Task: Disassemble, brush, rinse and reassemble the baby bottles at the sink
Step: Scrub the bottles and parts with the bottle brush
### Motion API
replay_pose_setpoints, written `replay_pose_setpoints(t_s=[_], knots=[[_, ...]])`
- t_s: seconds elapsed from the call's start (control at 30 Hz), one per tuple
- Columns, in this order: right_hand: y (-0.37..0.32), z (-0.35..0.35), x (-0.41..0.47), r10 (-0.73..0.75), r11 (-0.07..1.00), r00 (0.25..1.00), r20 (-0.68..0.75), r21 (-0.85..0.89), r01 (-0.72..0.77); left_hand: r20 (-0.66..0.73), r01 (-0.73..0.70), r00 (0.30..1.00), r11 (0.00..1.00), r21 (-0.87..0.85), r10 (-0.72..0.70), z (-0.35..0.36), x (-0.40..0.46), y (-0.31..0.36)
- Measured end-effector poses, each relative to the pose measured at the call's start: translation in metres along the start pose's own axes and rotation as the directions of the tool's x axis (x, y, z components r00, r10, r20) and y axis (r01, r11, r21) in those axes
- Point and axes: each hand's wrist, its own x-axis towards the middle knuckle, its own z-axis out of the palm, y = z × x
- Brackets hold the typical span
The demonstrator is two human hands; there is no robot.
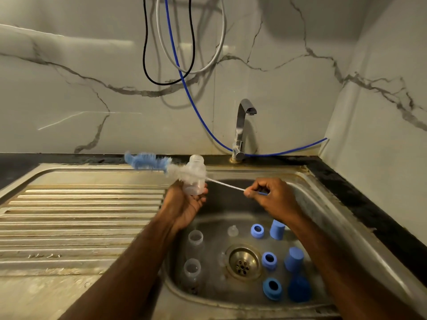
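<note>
Pinching the wire handle of the bottle brush [150, 161], the right hand [270, 195] held it across the clear bottle [196, 176], which the left hand [187, 204] gripped around its base above the sink [307, 181]. Brushing looked under way; next, the bristles needed aiming at the bottle's mouth. Open room lay over the basin.

Home kitchen, my post: steel sink [323, 192] with ribbed drainboard [80, 215], chrome tap [241, 125], marble-veined wall panels [69, 88], dark countertop [369, 204]
</note>
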Motion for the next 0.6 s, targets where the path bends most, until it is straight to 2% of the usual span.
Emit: replay_pose_setpoints(t_s=[0.07,0.17,0.2,0.33,0.4,0.5,0.6], knots=[[0.005,-0.005,0.003,0.03,1.0,0.999,-0.026,0.006,-0.03,0.011,-0.007,1.0,0.998,-0.069,0.007,-0.005,0.001,0.004],[0.008,-0.003,0.002,0.072,0.996,0.984,-0.165,-0.044,-0.08,0.006,0.036,0.999,0.999,-0.039,-0.036,-0.003,0.0,0.004],[0.006,0.0,0.001,0.064,0.996,0.985,-0.159,-0.051,-0.073,-0.007,0.041,0.999,0.999,-0.022,-0.042,-0.003,0.0,0.001],[0.005,-0.005,0.003,0.08,0.996,0.997,0.023,-0.033,-0.079,-0.027,-0.017,0.999,1.0,-0.004,0.017,-0.007,0.003,0.003],[0.009,-0.011,0.004,0.101,0.994,0.995,0.007,-0.034,-0.101,-0.026,-0.034,0.999,0.999,0.008,0.035,-0.009,0.004,0.004],[0.009,-0.003,0.004,0.106,0.989,0.985,-0.135,-0.088,-0.118,-0.032,0.015,0.999,0.999,0.044,-0.014,-0.006,0.002,0.0],[0.004,-0.001,0.006,0.1,0.993,0.993,-0.055,-0.065,-0.103,0.002,-0.006,1.0,0.999,0.032,0.006,-0.003,-0.001,0.002]])
